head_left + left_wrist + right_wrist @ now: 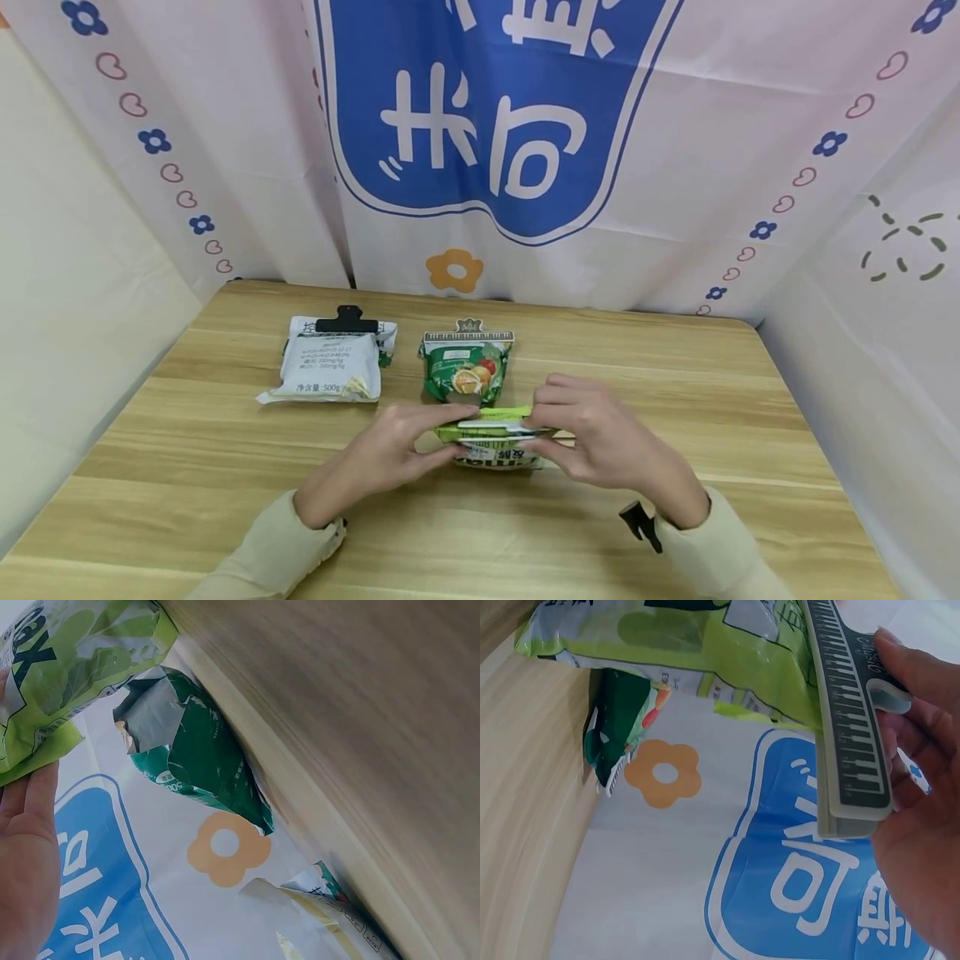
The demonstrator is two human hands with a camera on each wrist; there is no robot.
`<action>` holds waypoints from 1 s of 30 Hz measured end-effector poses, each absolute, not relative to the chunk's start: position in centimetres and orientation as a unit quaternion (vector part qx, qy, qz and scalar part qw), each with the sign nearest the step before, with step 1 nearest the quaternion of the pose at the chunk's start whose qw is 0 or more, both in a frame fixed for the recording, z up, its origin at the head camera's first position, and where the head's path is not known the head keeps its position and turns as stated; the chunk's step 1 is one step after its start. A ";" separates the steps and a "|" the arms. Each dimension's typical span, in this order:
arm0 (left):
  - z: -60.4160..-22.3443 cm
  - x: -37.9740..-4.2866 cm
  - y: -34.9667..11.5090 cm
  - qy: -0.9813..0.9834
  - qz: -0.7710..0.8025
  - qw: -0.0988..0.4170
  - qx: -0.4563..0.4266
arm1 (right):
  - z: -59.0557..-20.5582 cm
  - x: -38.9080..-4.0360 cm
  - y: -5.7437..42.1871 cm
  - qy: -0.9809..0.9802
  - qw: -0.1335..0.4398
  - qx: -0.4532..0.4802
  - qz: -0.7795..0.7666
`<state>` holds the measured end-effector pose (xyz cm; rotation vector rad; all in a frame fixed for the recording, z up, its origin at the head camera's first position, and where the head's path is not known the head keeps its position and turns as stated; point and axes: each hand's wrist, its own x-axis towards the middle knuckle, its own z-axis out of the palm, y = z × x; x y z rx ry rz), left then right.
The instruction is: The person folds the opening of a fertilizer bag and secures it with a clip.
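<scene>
A light-green and white plastic bag [498, 454] stands upright on the table in front of me, its top edge folded. My left hand [405, 442] pinches the left end of that top, thumb on the near side and fingers on the far side. My right hand [592, 433] grips a long bag clip [851, 712] printed with piano keys. In the right wrist view the clip lies across the bag's top edge, with thumb and fingers at its handles. The left wrist view shows the bag's lower part [90, 667] and the left fingers behind it.
Behind the held bag stands a green bag [457, 371] with fruit pictures, topped by a piano-key clip [468, 336]. To its left lies a white bag [330, 367] with a black clip [347, 323]. A printed curtain [675, 208] hangs behind the wooden table [187, 467].
</scene>
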<state>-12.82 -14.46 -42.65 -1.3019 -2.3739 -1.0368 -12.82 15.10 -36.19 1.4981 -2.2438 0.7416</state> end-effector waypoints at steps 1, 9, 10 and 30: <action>-42.6 -12.8 -14.5 -0.814 -0.355 0.118 -0.444 | -36.3 -12.8 14.8 -0.789 0.171 0.529 0.261; -42.5 -12.7 -14.5 -0.817 -0.350 0.118 -0.443 | -36.9 -13.1 12.7 -0.791 0.163 0.532 0.257; -42.5 -12.8 -14.5 -0.816 -0.349 0.119 -0.444 | -36.9 -13.1 12.5 -0.792 0.159 0.530 0.257; -42.6 -13.0 -14.5 -0.807 -0.327 0.153 -0.467 | -37.3 -12.9 12.3 -0.809 0.149 0.504 0.264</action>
